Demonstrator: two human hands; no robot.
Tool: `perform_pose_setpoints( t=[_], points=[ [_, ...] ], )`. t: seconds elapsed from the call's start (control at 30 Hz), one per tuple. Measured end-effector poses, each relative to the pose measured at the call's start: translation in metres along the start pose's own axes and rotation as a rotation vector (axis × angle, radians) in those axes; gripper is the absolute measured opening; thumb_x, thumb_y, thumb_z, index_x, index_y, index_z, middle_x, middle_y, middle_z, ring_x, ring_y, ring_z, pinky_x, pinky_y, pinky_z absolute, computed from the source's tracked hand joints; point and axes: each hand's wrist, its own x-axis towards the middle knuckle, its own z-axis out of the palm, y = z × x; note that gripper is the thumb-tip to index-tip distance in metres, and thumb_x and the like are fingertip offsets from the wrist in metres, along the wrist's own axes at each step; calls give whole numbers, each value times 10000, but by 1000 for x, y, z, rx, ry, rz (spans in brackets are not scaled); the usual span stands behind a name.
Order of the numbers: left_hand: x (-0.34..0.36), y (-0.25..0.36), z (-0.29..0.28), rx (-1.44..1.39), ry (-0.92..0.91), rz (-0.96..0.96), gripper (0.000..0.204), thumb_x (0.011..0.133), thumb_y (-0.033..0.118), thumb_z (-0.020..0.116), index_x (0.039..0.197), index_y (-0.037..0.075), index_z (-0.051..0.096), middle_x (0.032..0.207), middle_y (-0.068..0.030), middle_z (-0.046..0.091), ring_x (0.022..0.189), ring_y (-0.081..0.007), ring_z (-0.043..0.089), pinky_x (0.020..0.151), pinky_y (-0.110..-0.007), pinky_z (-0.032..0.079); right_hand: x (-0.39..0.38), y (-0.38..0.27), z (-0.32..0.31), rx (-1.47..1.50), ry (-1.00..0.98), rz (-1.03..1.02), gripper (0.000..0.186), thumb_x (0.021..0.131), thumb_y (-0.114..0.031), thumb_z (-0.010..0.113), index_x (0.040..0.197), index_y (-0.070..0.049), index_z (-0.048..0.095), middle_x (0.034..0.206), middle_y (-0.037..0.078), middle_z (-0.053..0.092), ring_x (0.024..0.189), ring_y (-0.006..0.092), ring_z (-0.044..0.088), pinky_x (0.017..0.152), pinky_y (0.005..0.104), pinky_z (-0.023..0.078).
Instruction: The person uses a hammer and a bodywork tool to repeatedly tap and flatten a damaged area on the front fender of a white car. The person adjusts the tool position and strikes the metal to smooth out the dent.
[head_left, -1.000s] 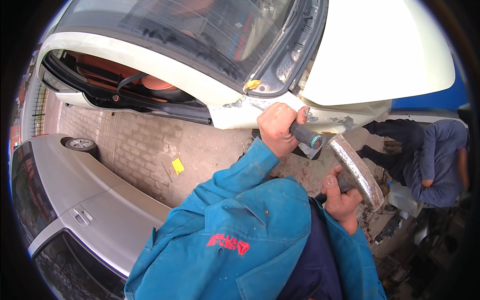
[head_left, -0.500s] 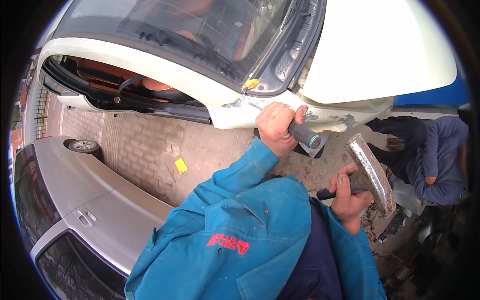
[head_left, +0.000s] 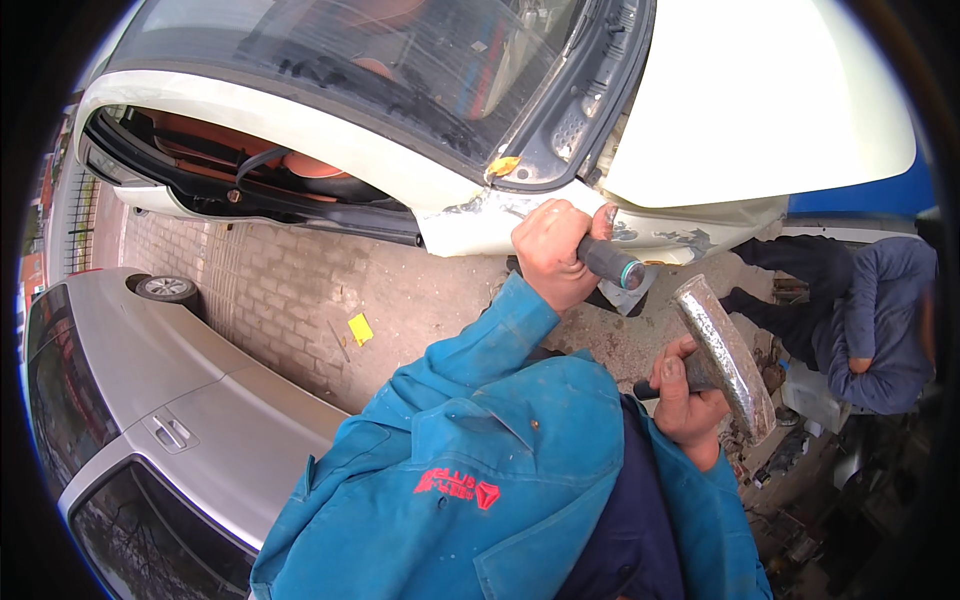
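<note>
My left hand is wrapped round a black cylindrical tool handle with a teal ring at its end. It is held close against the white car's front fender, where the paint is scraped to bare grey; the tool's other end is mostly hidden by my fist. Nearer my body, my right hand is closed on the dark handle of a hammer. The hammer's long, curved, worn metal head stands tilted beyond my fingers, apart from the black handle.
The white car's bonnet is raised, and its door stands ajar. A silver car is parked at the left. On the paving lies a yellow paper. Another person in dark clothing is at the right, near scattered parts.
The hammer in my right hand has moved slightly left and toward my body. My left hand stays almost in place on the black handle.
</note>
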Motion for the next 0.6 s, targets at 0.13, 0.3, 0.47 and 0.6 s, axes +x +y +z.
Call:
perform_pose_setpoints(
  t=[0.13,0.3,0.47,0.6],
  points=[
    [0,-2,0,2,-16,37,447,881,28,907,712,70,496,650,-114,476,562,-363,492,540,-493,380,4,-3,-3,-343,-101,-8,295,1058,-124,776,1283,39,675,1095,141,696,902,197,689,798,338,580],
    [-2,-3,1,23,-27,53,457,878,23,905,708,72,484,650,-115,468,562,-363,487,539,-492,372,6,-9,-1,-93,-35,-75,375,1114,-80,677,1427,72,536,993,110,652,729,152,623,668,329,548],
    [-2,-7,3,37,-2,48,466,874,25,909,706,69,476,649,-118,461,561,-359,482,541,-488,371,14,-7,-1,-576,-126,-147,286,1055,-119,769,1284,27,678,1089,119,699,842,188,694,729,373,569],
    [2,-10,-3,34,-31,103,455,873,25,910,700,72,491,649,-113,460,561,-354,485,542,-483,378,11,-6,-6,-191,-47,58,279,1084,-101,732,1310,44,657,1049,120,699,868,169,684,752,353,568]
  ],
)
